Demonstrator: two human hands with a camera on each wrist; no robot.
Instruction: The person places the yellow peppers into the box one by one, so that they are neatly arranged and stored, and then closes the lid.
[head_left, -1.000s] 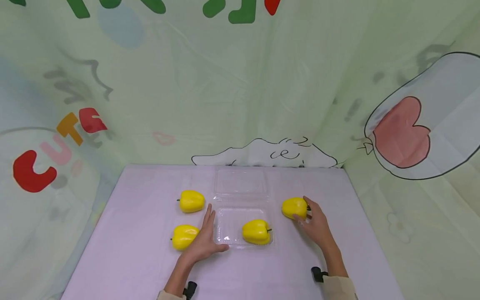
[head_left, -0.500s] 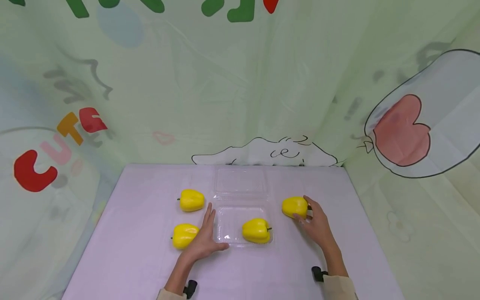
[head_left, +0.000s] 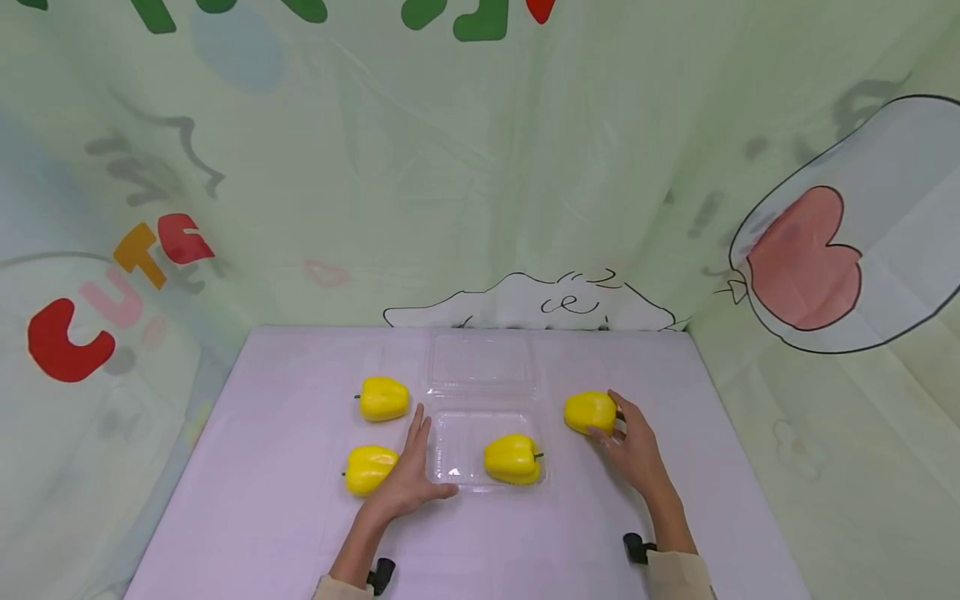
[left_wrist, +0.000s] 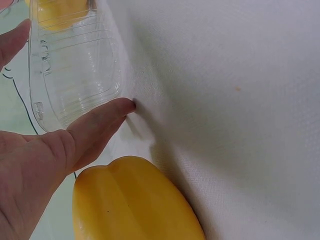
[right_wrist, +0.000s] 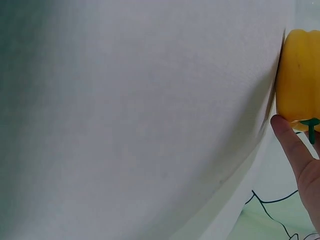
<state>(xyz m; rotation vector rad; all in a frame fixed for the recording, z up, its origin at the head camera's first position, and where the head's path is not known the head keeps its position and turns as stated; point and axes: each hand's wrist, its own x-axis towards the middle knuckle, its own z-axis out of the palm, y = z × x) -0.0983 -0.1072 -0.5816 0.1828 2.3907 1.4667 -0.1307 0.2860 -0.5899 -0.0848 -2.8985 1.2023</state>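
In the head view my left hand (head_left: 405, 479) is spread, thumb apart from its fairly straight fingers, at the left side of a clear plastic clamshell container (head_left: 459, 454). Next to that hand, partly behind it, lies a yellow bell pepper (head_left: 367, 469); the left wrist view shows this pepper (left_wrist: 132, 205) close below the hand. Another yellow bell pepper (head_left: 512, 459) sits in the right half of the container's base. To the right, my right hand (head_left: 633, 446) holds a yellow bell pepper (head_left: 587, 412) at its stem end, thumb and fingers bent about it on the table.
A further yellow bell pepper (head_left: 384, 398) lies left of the container. The container's lid (head_left: 482, 362) is folded back flat, away from me. A pale cloth covers the table (head_left: 525, 550). Printed curtains (head_left: 450, 167) hang at its back and sides.
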